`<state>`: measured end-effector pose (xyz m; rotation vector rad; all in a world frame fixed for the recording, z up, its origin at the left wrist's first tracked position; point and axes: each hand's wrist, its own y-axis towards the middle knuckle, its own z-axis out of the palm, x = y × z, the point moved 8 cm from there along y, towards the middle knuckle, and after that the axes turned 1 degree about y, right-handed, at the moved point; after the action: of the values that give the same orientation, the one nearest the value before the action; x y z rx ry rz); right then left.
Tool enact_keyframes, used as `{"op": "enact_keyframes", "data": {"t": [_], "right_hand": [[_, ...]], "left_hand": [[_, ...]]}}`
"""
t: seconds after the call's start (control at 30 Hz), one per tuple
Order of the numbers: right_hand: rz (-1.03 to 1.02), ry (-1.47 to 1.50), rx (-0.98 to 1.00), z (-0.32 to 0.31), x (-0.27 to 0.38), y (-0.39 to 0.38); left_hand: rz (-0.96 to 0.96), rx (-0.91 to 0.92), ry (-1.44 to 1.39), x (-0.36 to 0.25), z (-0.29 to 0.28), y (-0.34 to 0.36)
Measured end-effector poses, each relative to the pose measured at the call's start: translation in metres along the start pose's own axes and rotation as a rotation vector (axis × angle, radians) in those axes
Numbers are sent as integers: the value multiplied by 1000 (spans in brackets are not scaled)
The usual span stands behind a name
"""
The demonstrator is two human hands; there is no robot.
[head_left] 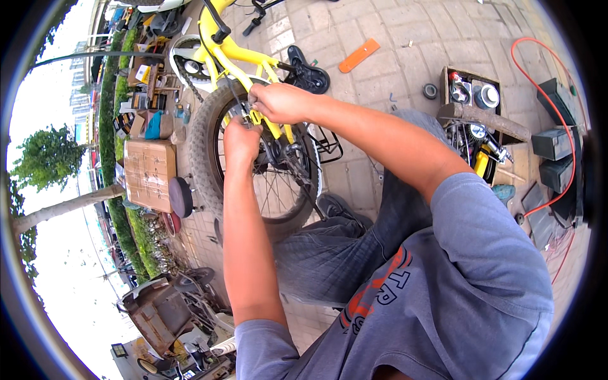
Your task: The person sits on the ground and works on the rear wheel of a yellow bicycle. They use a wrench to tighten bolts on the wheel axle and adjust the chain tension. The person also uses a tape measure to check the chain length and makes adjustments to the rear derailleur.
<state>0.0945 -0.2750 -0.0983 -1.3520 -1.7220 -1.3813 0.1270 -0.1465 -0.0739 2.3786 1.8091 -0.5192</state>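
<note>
A yellow bicycle frame (233, 54) stands before me, its saddle (308, 71) low near the paving. Its wide knobby rear tire (204, 136) is between the frame's yellow tubes. My left hand (242, 140) is closed beside the rim and spokes, thumb and fingers up by a thin cable and small metal parts. From the right, my right hand (282, 103) reaches across a yellow tube, its fingers pinched close to the left fingertips. What either hand grips is hidden between the fingers. The chainring (190, 66) with its chain lies at the upper left.
An open toolbox (470, 104) with a hammer (484, 120) across it stands at the right. A red hose (573, 149) curves past dark cases (552, 144). An orange strip (359, 56) lies on the paving. At left are a cardboard box (149, 174) and a round stool (181, 197).
</note>
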Motion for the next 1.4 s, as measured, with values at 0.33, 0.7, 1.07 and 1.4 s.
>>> {"op": "enact_keyframes", "data": {"t": [0.33,0.7,1.07,1.4], "right_hand": [[15,-177,75,-2,10,-11],[-223,134,-239,-4,-3,-23],[-103,188,-99,15,-3,-13],[42,295,-5,13,-17,3]], "left_hand": [[-15,34,-39,-12,-3,-7],[-72,46,-279,-11,-5,-14],[-117,-83,-407,19,-4,-11],[-257,-106,-515,-2,-4,-25]]}}
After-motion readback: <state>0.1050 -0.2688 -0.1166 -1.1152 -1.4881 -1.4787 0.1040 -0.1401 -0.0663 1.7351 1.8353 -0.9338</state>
